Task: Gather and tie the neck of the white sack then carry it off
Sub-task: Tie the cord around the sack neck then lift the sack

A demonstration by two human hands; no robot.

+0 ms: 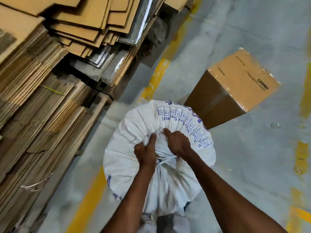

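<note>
One white sack (134, 148) with purple print stands on the grey floor (252, 157), bulging out on every side beneath the grip. The left hand (146, 153) and right hand (176, 142), side by side, are both clenched on the bunched neck (165, 161) at the sack's top centre. Beyond the grip to the right sits one sealed cardboard box (235, 84); to the left lie stacked flattened cartons (42, 81).

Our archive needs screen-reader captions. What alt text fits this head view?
Both hands, left hand and right hand, grip the gathered neck of a full white sack with purple print, standing on a grey floor. Flattened cardboard stacks lie left; a taped cardboard box stands behind.
</note>
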